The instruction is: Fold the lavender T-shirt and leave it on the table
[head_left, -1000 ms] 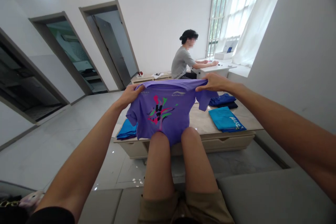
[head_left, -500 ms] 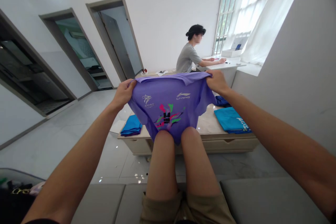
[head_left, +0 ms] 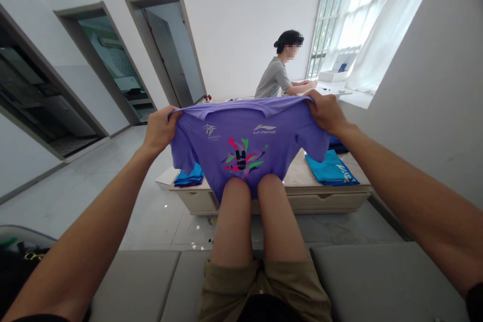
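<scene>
Purple tee point(head_left: 241, 136) before low table point(head_left: 302, 181); 2 blue tees point(head_left: 330, 168) behind

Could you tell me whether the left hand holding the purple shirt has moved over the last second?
Yes. The left hand has moved outward, left of the low table's corner, stretching the purple shirt wider.

T-shirt point(head_left: 245, 136): purple, white logos, pink-green-black splash print | folded shirt point(head_left: 330, 168): turquoise, white lettering | folded shirt at far left point(head_left: 188, 177): blue | shorts point(head_left: 264, 289): khaki | sofa point(head_left: 377, 282): grey
</scene>
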A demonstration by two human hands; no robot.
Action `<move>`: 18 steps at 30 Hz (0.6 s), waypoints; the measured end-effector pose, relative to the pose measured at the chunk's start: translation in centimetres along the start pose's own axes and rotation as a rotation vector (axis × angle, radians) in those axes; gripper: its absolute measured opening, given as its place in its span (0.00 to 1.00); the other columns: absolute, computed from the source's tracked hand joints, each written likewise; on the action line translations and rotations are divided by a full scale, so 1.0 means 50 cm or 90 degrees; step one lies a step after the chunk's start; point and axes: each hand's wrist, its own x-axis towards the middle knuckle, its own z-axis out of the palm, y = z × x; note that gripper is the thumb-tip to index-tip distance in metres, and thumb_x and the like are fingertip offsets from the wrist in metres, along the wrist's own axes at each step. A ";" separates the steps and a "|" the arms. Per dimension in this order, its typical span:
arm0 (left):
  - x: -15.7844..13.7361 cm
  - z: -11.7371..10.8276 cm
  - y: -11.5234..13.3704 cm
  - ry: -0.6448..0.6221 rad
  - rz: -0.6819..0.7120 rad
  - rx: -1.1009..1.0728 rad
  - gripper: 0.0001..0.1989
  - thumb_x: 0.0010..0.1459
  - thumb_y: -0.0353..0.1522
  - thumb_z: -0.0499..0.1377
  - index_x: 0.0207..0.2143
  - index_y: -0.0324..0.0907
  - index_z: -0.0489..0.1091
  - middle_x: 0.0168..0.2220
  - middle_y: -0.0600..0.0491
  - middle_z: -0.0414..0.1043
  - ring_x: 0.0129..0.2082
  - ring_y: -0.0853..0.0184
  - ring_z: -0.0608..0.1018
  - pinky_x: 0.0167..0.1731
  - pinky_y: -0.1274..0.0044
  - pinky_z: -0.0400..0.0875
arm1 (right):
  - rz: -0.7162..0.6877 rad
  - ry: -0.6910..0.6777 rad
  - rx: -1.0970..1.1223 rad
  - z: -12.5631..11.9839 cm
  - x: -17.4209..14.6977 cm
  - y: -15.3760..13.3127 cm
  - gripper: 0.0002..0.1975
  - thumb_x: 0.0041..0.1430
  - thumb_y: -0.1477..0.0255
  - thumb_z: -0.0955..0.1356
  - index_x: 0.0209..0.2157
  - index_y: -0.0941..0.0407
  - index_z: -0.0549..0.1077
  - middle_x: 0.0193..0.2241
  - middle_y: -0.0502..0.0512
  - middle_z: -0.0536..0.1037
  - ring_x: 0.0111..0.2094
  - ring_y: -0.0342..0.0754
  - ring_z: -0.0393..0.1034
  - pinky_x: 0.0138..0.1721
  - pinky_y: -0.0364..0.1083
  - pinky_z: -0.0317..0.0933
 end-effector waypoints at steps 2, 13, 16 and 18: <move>-0.036 0.009 -0.007 -0.006 -0.021 0.003 0.14 0.74 0.38 0.55 0.41 0.41 0.78 0.34 0.50 0.78 0.37 0.61 0.77 0.42 0.74 0.66 | 0.029 -0.029 -0.075 0.006 -0.045 0.001 0.22 0.77 0.59 0.61 0.55 0.56 0.79 0.41 0.67 0.85 0.44 0.64 0.78 0.43 0.53 0.63; -0.178 0.105 -0.083 -0.055 0.012 0.156 0.21 0.77 0.45 0.50 0.44 0.42 0.77 0.34 0.48 0.79 0.32 0.59 0.77 0.36 0.72 0.62 | 0.073 0.013 -0.217 0.047 -0.150 0.103 0.28 0.78 0.53 0.56 0.47 0.55 0.81 0.32 0.67 0.83 0.35 0.61 0.76 0.35 0.50 0.55; -0.239 0.176 -0.111 -0.069 -0.007 0.095 0.21 0.76 0.46 0.50 0.41 0.45 0.77 0.37 0.47 0.82 0.37 0.57 0.81 0.38 0.71 0.69 | 0.105 -0.046 -0.199 0.103 -0.248 0.134 0.32 0.76 0.51 0.54 0.41 0.56 0.82 0.27 0.70 0.82 0.31 0.62 0.76 0.33 0.52 0.55; -0.287 0.219 -0.128 -0.082 -0.018 0.060 0.20 0.75 0.46 0.50 0.41 0.46 0.77 0.40 0.48 0.83 0.41 0.56 0.84 0.40 0.71 0.72 | 0.127 -0.097 -0.174 0.143 -0.330 0.153 0.33 0.75 0.51 0.53 0.38 0.54 0.81 0.25 0.70 0.81 0.28 0.63 0.76 0.31 0.52 0.56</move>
